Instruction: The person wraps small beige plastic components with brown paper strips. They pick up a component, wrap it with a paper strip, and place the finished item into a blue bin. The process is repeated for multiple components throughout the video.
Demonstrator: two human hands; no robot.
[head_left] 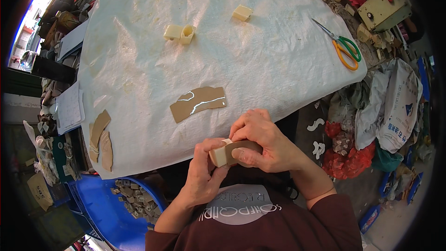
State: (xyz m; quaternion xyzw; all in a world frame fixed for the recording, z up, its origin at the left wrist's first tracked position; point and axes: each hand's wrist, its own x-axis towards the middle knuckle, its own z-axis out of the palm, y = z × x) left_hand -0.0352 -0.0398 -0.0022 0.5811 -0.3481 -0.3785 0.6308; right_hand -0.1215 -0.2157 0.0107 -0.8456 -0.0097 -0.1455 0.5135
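Observation:
At the table's near edge, my left hand (204, 162) grips a cream block (218, 155) shaped like a shoe heel. A piece of brown sheet material (236, 150) lies against its right side, pinched between the thumb and fingers of my right hand (265, 144). My palms hide part of both. Just beyond my hands, a flat brown piece (200, 102) with pale lines along it rests on the white sheet. Farther off are a pair of similar cream blocks (173, 32), one with a hollowed face, and a single block (242, 13).
Scissors (341, 46) with green and orange handles lie at the far right of the white table cover (269, 60). Brown scraps (99, 132) rest at its left edge. Below stands a blue basket (100, 200) with many small blocks. Plastic bags (395, 107) are piled on the right.

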